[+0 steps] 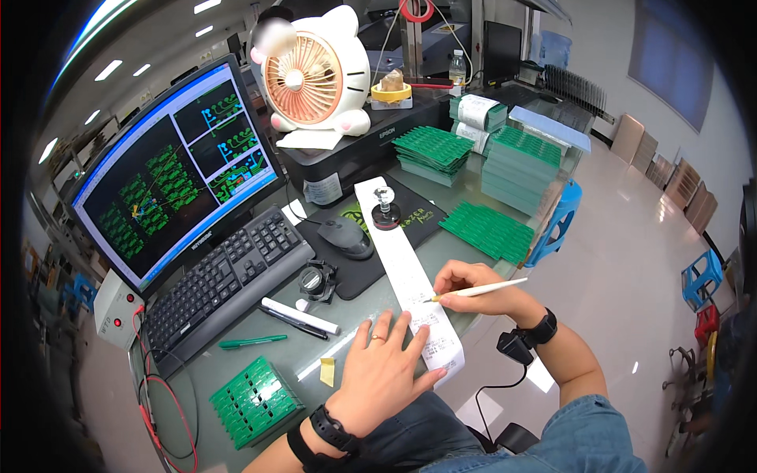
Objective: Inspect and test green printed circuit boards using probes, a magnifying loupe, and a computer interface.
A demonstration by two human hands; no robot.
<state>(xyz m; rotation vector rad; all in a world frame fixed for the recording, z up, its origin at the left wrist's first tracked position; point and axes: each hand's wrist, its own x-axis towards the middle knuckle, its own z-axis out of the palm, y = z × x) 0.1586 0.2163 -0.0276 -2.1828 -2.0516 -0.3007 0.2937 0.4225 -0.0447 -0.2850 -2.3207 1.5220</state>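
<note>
A long white paper strip [398, 264] printed with dark text runs down the desk to its near edge, where its end curls over. My right hand [481, 290] pinches a slim white pen [493, 287], its tip at the strip's right edge among the printed lines. Spread flat, my left hand [386, 369] rests partly on the strip's lower left side, fingers apart and holding nothing. A round black stamp with a clear knob [385, 209] stands on the far part of the strip.
Left stand a monitor [169, 177], a keyboard [229, 276] and a mouse [344, 237]. Green circuit boards lie in a near-left stack [254, 400], one sheet [489, 231] and taller far stacks [520, 169]. Pens [300, 315] lie beside my left hand. A cat-shaped fan [311, 75] stands behind.
</note>
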